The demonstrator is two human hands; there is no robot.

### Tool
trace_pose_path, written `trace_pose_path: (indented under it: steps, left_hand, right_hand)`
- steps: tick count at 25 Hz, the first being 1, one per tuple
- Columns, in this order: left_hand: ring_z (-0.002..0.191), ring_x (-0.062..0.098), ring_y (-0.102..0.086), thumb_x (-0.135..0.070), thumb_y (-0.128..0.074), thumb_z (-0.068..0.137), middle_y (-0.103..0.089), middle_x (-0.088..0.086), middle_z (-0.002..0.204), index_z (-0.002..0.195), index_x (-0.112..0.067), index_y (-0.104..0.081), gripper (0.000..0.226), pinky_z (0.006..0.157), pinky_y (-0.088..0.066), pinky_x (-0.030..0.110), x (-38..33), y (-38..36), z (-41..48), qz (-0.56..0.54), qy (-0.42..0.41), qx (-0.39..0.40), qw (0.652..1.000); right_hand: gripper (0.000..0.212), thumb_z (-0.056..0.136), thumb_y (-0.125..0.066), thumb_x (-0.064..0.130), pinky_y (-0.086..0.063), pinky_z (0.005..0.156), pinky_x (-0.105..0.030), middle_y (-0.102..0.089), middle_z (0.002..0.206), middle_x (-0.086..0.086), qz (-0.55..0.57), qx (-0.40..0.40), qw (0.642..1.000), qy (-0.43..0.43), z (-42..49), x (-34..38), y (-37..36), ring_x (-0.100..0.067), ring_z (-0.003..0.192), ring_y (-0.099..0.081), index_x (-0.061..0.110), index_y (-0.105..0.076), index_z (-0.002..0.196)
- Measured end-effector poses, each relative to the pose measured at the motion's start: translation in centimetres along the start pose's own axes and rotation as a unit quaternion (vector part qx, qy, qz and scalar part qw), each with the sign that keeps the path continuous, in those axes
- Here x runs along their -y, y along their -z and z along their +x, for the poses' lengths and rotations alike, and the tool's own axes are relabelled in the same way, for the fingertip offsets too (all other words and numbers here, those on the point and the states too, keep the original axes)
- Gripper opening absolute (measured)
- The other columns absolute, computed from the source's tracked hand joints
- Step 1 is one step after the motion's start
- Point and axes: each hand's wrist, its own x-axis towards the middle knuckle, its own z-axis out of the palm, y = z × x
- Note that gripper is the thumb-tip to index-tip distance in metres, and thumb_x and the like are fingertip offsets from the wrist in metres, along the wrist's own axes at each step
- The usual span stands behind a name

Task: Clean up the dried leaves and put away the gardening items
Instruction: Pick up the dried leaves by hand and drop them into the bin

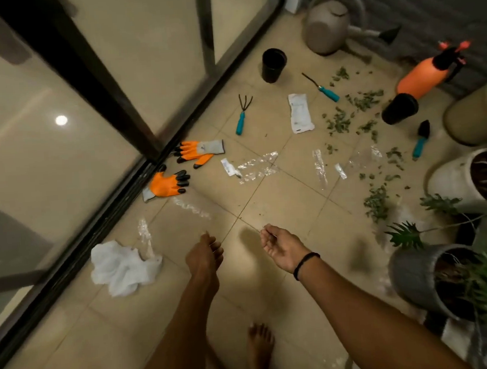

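The person stands barefoot on the floor with both hands held out ahead, apart and empty. The left hand hangs with its fingers relaxed. The right hand is palm up, its fingers loosely curled round nothing that shows.

The leaves are scattered over the floor on the right, from near the sprayer down towards the planters. They look brittle and very light, so they would likely crumble if pinched. Gathering them into a heap and scooping with cupped hands should work better than picking them up singly.

The gloves lie by the door track. They are soft and limp, and the grey cuff is the easy place to take hold. The rake, weeder and trowel lie well apart. They look stiff and light, and are best taken by the teal handles, clear of the tines and tips.

One pot stands near the can, and a second pot stands just beside the sprayer. Both look thin-walled and can be lifted by the rim. Whether the sprayer or the can holds water, and so weighs much, cannot be told. The plastic wrap is probably flimsy and slippery.
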Motion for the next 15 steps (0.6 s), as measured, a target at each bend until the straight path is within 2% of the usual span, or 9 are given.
trace_pose_path:
  steps: [3, 6, 8, 10, 13, 15]
  left_hand:
    - [0.063, 0.018, -0.051, -0.031, -0.059, 0.099, -0.058, 0.009, 0.073, 0.088, -0.005, -0.064, 0.029, 0.057, -0.041, 0.029, -1.6, -7.5, 1.0, 0.028, -0.006, 0.016, 0.999]
    - [0.061, 0.019, -0.053, -0.029, -0.06, 0.097, -0.061, 0.012, 0.075, 0.085, -0.005, -0.065, 0.027, 0.057, -0.043, 0.03, -2.1, -13.7, 3.0, 0.084, 0.001, 0.014, 0.996]
    - [0.062, 0.02, -0.057, -0.029, -0.06, 0.098, -0.063, 0.013, 0.075, 0.087, -0.004, -0.066, 0.028, 0.059, -0.047, 0.03, -3.2, -19.3, 4.4, 0.114, -0.011, 0.041, 0.993]
    - [0.06, 0.019, -0.057, -0.031, -0.059, 0.099, -0.062, 0.01, 0.072, 0.091, -0.003, -0.065, 0.03, 0.057, -0.047, 0.029, -3.7, -23.1, 5.3, 0.158, -0.02, 0.024, 0.987]
    - [0.054, 0.014, -0.052, -0.035, -0.058, 0.099, -0.056, 0.003, 0.062, 0.089, -0.005, -0.063, 0.031, 0.05, -0.042, 0.024, -4.6, -30.0, 5.9, 0.211, -0.034, 0.077, 0.974]
    - [0.053, 0.013, -0.051, -0.034, -0.057, 0.099, -0.056, -0.001, 0.059, 0.085, -0.009, -0.062, 0.029, 0.05, -0.042, 0.022, -4.3, -34.1, 6.1, 0.263, -0.041, 0.095, 0.959]
  right_hand:
    - [0.008, 0.095, -0.063, 0.011, -0.056, 0.056, -0.021, -0.064, 0.08, -0.007, 0.043, -0.009, 0.999, -0.007, 2.0, 5.4, 1.3, -0.013, 0.069, -0.06, 0.002, -0.064, 0.093]
    - [0.008, 0.097, -0.059, 0.011, -0.053, 0.049, -0.02, -0.06, 0.074, -0.006, 0.098, -0.027, 0.995, -0.022, 4.2, 10.0, 1.4, -0.012, 0.058, -0.059, 0.005, -0.061, 0.092]
    - [0.007, 0.098, -0.058, 0.01, -0.052, 0.048, -0.02, -0.06, 0.075, -0.006, 0.128, -0.026, 0.991, 0.005, 6.0, 14.4, 1.1, -0.013, 0.054, -0.058, 0.006, -0.061, 0.093]
    - [0.006, 0.097, -0.059, 0.01, -0.052, 0.049, -0.02, -0.059, 0.075, -0.007, 0.166, -0.051, 0.985, -0.009, 7.2, 17.2, 1.4, -0.014, 0.059, -0.056, 0.007, -0.061, 0.092]
    - [0.013, 0.096, -0.059, 0.008, -0.05, 0.048, -0.021, -0.058, 0.07, -0.007, 0.196, -0.049, 0.979, 0.006, 8.8, 22.5, 2.6, -0.015, 0.061, -0.055, 0.008, -0.06, 0.083]
    - [0.019, 0.095, -0.059, 0.008, -0.046, 0.046, -0.022, -0.058, 0.065, -0.006, 0.185, -0.069, 0.98, 0.028, 9.6, 25.8, 4.0, -0.014, 0.055, -0.053, 0.01, -0.059, 0.076]
